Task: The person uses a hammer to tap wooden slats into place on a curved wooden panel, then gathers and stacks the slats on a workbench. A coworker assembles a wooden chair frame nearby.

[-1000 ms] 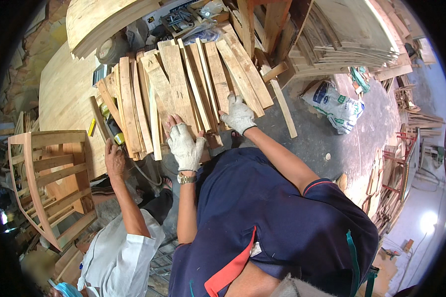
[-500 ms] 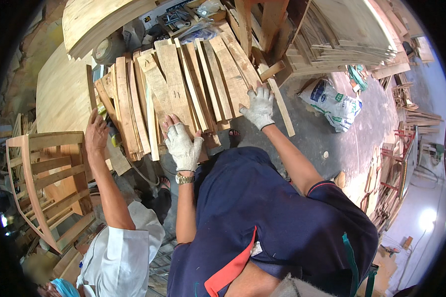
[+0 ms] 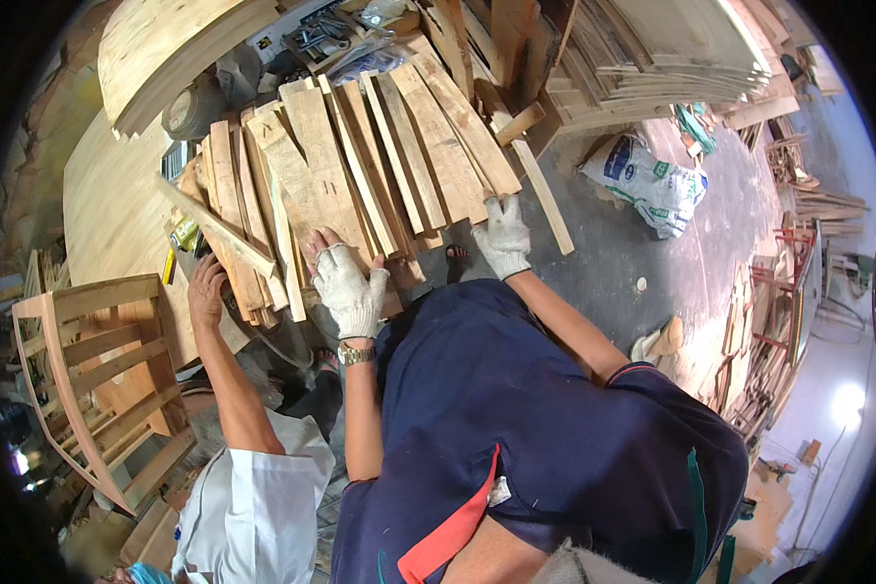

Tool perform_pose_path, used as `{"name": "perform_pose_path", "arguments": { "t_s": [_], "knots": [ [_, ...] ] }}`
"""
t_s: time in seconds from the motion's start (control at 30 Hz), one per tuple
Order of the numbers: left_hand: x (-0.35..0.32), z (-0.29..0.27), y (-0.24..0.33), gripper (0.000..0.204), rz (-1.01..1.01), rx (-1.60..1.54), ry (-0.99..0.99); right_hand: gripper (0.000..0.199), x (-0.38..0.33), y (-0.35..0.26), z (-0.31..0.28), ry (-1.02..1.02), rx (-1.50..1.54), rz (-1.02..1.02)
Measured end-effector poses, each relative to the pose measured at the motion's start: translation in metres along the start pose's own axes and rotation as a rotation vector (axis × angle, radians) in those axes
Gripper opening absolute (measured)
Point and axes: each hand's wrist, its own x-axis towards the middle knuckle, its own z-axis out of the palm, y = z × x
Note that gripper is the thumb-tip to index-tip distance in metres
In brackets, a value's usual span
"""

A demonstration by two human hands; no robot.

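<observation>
A row of rough wooden boards and strips (image 3: 313,161) lies side by side in front of me, their near ends uneven. My left hand (image 3: 348,292), in a whitish glove with bare fingertips, rests on the near ends of the middle boards, fingers stretched and apart. At the right end of the row, my right hand (image 3: 504,238), gloved alike, has its fingers bent against the near end of a wooden board (image 3: 445,127); its fingertips are hidden. On the left, a co-worker's bare hand (image 3: 207,290) is beside a slanted wooden strip (image 3: 216,226) lying across the others.
A slatted wooden frame (image 3: 102,365) stands at the left, near a large plywood sheet (image 3: 117,185). Hardware and plastic bags (image 3: 323,39) lie beyond the boards. Stacked panels (image 3: 662,58) stand far right, above a white printed sack (image 3: 647,185) on the floor.
My right hand's fingers have gone from lying over the board to bending at its end. The left strip has swung aslant, and the co-worker's hand has moved nearer. My left hand stays on the boards.
</observation>
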Motion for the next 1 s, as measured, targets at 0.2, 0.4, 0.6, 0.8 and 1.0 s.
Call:
{"name": "perform_pose_path", "arguments": {
  "t_s": [0.2,0.4,0.6,0.8,1.0],
  "knots": [
    [0.001,0.003,-0.003,0.107,0.014,0.003,0.007,0.066,0.000,-0.007,-0.003,-0.027,0.201,0.155],
    [0.001,0.003,-0.004,0.105,0.021,0.015,-0.005,0.072,0.001,-0.010,-0.011,-0.131,0.106,0.208],
    [-0.003,0.001,-0.007,0.103,-0.013,0.008,-0.006,0.084,0.005,-0.005,-0.016,-0.013,-0.116,-0.284],
    [0.001,0.004,-0.004,0.105,0.031,-0.011,0.002,0.078,0.043,0.026,-0.012,-0.161,-0.262,-0.463],
    [0.001,0.002,-0.002,0.106,-0.005,-0.013,-0.003,0.074,0.051,-0.033,-0.055,-0.275,-0.321,-0.293]
  ]
}}
